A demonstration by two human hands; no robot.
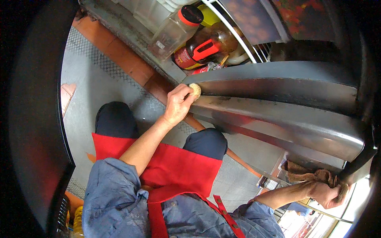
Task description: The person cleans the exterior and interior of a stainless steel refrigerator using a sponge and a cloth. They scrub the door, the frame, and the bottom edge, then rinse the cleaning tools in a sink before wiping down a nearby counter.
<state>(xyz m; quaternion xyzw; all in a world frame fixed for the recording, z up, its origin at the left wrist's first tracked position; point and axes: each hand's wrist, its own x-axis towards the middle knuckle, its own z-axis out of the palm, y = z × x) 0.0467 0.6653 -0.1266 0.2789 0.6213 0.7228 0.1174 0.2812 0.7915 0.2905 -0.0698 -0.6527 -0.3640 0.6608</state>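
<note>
My left hand point(179, 104) pinches a pale yellow scrubbing pad point(195, 91) between thumb and fingers. The pad rests against the near end of a long stainless-steel ledge point(273, 111), beside a darker groove that runs along it. Far to the right, my right hand point(327, 193) is closed on a brown cloth point(309, 174), part of which hangs over the wrist. That hand is close to the ledge's far end; I cannot tell whether it touches the metal. Below my left forearm spread a red apron point(178, 166) and my two bent knees in dark trousers.
A shelf beyond the ledge holds a clear jar point(174, 37) with a red-rimmed black lid and a dark bottle point(205, 49) with a red handle. A white wire rack point(238, 32) curves beside them. Orange-brown tiles point(119, 56) edge the grey floor point(80, 98). A dark panel point(38, 119) stands left.
</note>
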